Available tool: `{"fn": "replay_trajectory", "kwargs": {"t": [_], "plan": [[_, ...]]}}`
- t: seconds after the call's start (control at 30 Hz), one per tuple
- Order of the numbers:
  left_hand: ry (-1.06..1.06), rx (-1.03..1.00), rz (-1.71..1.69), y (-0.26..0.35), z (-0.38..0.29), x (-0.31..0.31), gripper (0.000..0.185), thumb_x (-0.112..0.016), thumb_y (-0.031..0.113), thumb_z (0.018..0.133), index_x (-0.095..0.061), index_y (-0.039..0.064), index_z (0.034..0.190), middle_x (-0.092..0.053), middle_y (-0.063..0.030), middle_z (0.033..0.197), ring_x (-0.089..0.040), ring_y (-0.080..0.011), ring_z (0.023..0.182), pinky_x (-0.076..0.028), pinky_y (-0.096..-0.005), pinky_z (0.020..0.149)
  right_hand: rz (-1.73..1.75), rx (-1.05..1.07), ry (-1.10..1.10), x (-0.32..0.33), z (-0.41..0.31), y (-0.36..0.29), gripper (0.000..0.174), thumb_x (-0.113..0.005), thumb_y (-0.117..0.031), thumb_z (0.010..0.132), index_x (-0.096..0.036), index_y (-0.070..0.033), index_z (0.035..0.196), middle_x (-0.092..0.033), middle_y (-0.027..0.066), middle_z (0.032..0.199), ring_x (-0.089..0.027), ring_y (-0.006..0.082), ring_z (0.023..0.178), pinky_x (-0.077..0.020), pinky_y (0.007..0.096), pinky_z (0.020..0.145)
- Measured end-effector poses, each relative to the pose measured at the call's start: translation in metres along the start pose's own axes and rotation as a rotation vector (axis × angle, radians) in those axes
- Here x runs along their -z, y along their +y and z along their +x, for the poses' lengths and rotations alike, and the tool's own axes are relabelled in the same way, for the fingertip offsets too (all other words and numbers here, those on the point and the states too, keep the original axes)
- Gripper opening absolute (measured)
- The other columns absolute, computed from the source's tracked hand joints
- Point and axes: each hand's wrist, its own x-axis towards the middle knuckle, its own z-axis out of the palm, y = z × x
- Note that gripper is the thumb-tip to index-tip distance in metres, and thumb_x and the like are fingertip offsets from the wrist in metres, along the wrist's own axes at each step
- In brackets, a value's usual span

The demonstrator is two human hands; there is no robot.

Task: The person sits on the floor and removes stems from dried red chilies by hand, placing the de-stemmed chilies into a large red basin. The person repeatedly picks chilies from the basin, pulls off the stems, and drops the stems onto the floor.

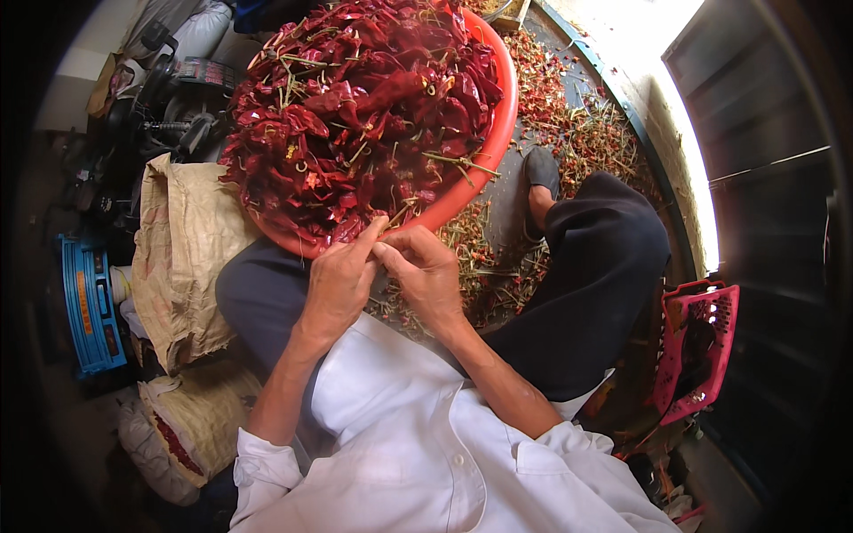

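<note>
A wide orange-red plastic basin (pixel 504 126) is heaped with dried red chili peppers (pixel 373 100), many with pale stems. Over its near rim, both my hands meet fingertip to fingertip. My left hand (pixel 338 283) has its index finger stretched toward the heap, and a glossy chili (pixel 348 230) shows at its fingers, apparently held. My right hand (pixel 426 273) pinches thumb and index finger together against the left fingertips. A thin stem (pixel 400 213) shows just beyond them. What lies between the right fingertips is hidden.
Loose stems and chili scraps (pixel 593 133) litter the floor around my shoed foot (pixel 542 170). At left stand a woven sack (pixel 190 246), an open sack (pixel 206 406) with red contents and a blue plastic crate (pixel 90 306). A pink plastic basket (pixel 696 353) is beside the dark door (pixel 773 200).
</note>
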Motion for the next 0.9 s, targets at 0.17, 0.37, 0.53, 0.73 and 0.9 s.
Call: {"fn": "replay_trajectory", "kwargs": {"t": [0.17, 0.37, 0.53, 0.73, 0.9], "plan": [[0.097, -0.078, -0.041, 0.002, 0.001, -0.004, 0.059, -0.064, -0.002, 0.093, -0.059, 0.008, 0.151, -0.075, -0.0236, 0.108, -0.072, -0.0405, 0.095, -0.056, -0.0496, 0.085, -0.139, 0.153, 0.027, 0.005, 0.003, -0.009, 0.006, -0.078, -0.007, 0.095, -0.077, -0.001, 0.096, -0.066, 0.0012, 0.085, -0.062, 0.0083, 0.079, -0.0494, 0.027, 0.068], [0.13, -0.056, -0.208, 0.014, 0.007, -0.001, 0.042, -0.066, -0.003, 0.096, -0.068, 0.003, 0.137, -0.077, -0.0211, 0.111, -0.077, -0.0356, 0.099, -0.059, -0.0407, 0.084, -0.357, 0.456, 0.035, 0.007, 0.008, -0.026, 0.008, -0.077, -0.004, 0.092, -0.072, 0.001, 0.096, -0.064, 0.01, 0.086, -0.066, 0.0233, 0.076, -0.0529, 0.0349, 0.068], [0.094, 0.047, -0.427, 0.015, 0.013, 0.006, 0.032, -0.068, 0.004, 0.101, -0.07, 0.001, 0.133, -0.077, -0.0195, 0.106, -0.077, -0.0197, 0.096, -0.058, -0.0326, 0.083, -0.31, 0.451, 0.038, 0.008, 0.015, -0.033, 0.005, -0.077, 0.0, 0.092, -0.073, 0.002, 0.095, -0.065, 0.0092, 0.086, -0.066, 0.0185, 0.075, -0.053, 0.0324, 0.068], [0.16, 0.037, -0.429, 0.006, 0.007, 0.003, 0.017, -0.068, 0.008, 0.101, -0.073, 0.0, 0.114, -0.067, -0.0229, 0.082, -0.067, -0.0335, 0.068, -0.049, -0.0404, 0.062, -0.117, 0.208, 0.028, -0.004, 0.011, -0.037, 0.005, -0.079, -0.002, 0.094, -0.075, 0.0, 0.096, -0.063, 0.0061, 0.085, -0.064, 0.0125, 0.069, -0.052, 0.0277, 0.061], [0.242, -0.048, -0.209, -0.005, 0.003, 0.005, 0.018, -0.071, 0.008, 0.096, -0.075, 0.002, 0.112, -0.069, -0.0212, 0.082, -0.067, -0.0401, 0.073, -0.05, -0.0458, 0.065, -0.239, 0.094, -0.047, -0.002, 0.008, -0.048, 0.007, -0.077, -0.004, 0.098, -0.076, 0.003, 0.1, -0.073, 0.0053, 0.087, -0.07, 0.0084, 0.071, -0.0579, 0.0231, 0.06]]}}
